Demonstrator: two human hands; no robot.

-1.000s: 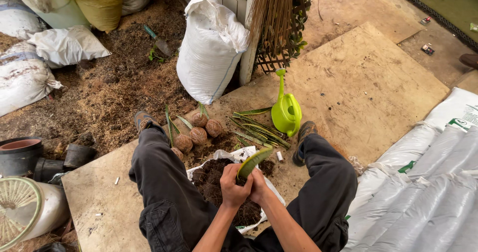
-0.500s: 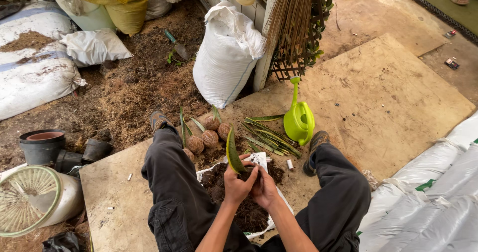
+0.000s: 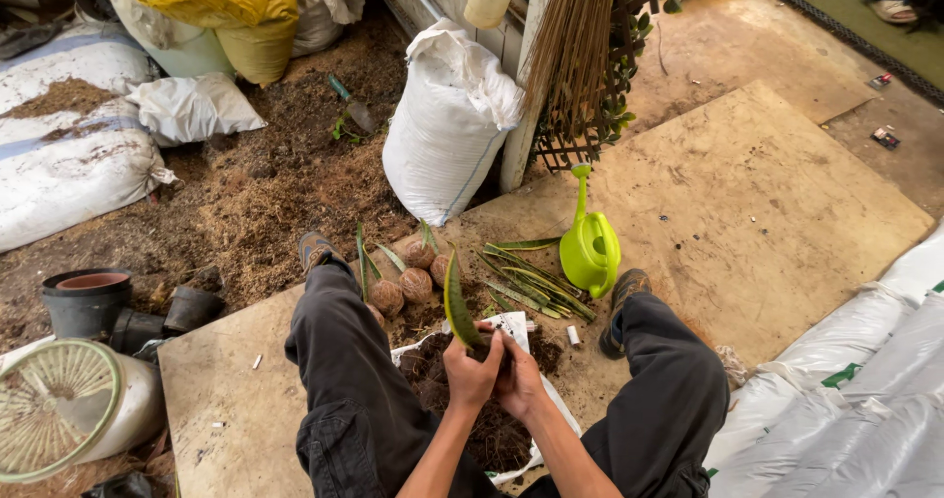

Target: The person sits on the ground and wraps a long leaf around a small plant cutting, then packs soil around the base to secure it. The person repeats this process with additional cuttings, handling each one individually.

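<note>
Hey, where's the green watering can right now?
The watering can stands on the board right of centre in the head view, just above the person's right foot, beside the cut leaves.

1. The long green leaf [image 3: 457, 306], which leaned toward two o'clock a second ago, now stands nearly upright, tip at twelve o'clock.
2. Left hand [image 3: 470, 372] and right hand [image 3: 518, 378] have closed tighter around its base.
</note>
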